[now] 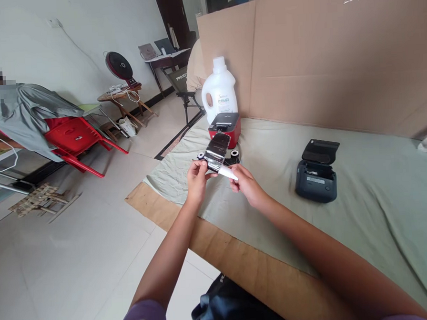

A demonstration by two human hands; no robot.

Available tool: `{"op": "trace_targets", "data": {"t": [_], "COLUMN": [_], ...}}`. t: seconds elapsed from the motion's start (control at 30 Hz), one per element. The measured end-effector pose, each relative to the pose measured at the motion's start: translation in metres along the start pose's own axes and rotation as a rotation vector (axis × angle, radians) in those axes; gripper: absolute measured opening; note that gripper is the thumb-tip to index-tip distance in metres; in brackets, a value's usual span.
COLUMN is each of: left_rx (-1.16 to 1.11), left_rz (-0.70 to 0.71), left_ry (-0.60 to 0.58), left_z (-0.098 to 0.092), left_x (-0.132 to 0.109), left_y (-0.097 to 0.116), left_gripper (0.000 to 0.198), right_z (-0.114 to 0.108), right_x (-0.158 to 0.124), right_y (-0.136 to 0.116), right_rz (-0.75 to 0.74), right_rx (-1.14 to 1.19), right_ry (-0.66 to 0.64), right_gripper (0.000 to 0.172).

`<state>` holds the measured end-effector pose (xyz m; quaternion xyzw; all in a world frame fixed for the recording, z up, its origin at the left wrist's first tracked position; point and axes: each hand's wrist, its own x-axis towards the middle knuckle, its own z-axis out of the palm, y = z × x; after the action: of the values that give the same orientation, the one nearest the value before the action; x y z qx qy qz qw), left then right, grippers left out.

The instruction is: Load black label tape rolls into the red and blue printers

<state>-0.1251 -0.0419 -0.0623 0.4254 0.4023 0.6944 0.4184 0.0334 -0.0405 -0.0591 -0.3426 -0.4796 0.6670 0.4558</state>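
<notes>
My left hand (197,182) grips the left end of a shiny black film roll (214,165), thumb on top. A wide black film stretch (220,143) runs up from it in front of a red and black box-shaped device (234,128). With closed fingers, my right hand (243,181) pinches a white strip (227,172) at the roll's right end. I cannot tell whether this strip is paper or a core. Behind my hands, two small black rolls with white cores (234,153) rest on the cloth, partly hidden by the film.
A white jug (221,90) stands behind the red device. To the right, a dark printer (315,181) has its lid raised. Green cloth (270,152) covers the wooden board (236,249), backed by cardboard (318,54). A person (21,115) sits on a red chair (74,138) at left.
</notes>
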Motion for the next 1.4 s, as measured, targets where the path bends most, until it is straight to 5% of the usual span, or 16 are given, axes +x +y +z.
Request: {"op": "trace_targets", "data": {"t": [0.23, 0.4, 0.53, 0.7, 0.9, 1.1, 1.2, 1.4], "left_rx": [0.330, 0.654, 0.866, 1.047, 1.002, 0.899, 0.871, 1.024], "left_rz": [0.109, 0.352, 0.406, 0.466, 0.534, 0.353, 0.328, 0.289], "left_ry": [-0.393, -0.411, -0.447, -0.511, -0.468, -0.723, -0.655, -0.243], "left_z": [0.005, 0.001, 0.003, 0.006, 0.008, 0.011, 0.006, -0.024], "left_x": [-0.009, -0.011, -0.013, -0.016, -0.018, -0.020, -0.016, 0.010], "left_y": [-0.010, -0.002, 0.000, 0.002, 0.010, 0.012, 0.012, -0.007], "left_gripper": [0.042, 0.037, 0.051, 0.059, 0.064, 0.059, 0.051, 0.052], "right_z": [0.011, 0.002, -0.004, -0.013, -0.021, -0.018, -0.018, -0.020], "right_x": [0.003, -0.002, -0.004, -0.003, -0.004, -0.006, -0.004, 0.001], "right_y": [0.006, -0.003, -0.008, -0.003, 0.004, 0.015, 0.020, 0.021], "right_rz": [0.152, 0.218, 0.256, 0.263, 0.202, 0.288, 0.298, 0.373], "right_rx": [0.444, 0.723, 0.754, 0.782, 0.828, 0.827, 0.859, 0.902], "right_ry": [0.077, 0.006, -0.201, -0.214, -0.232, -0.271, -0.250, -0.042], "right_gripper": [0.018, 0.026, 0.051, 0.063, 0.068, 0.068, 0.067, 0.070]}}
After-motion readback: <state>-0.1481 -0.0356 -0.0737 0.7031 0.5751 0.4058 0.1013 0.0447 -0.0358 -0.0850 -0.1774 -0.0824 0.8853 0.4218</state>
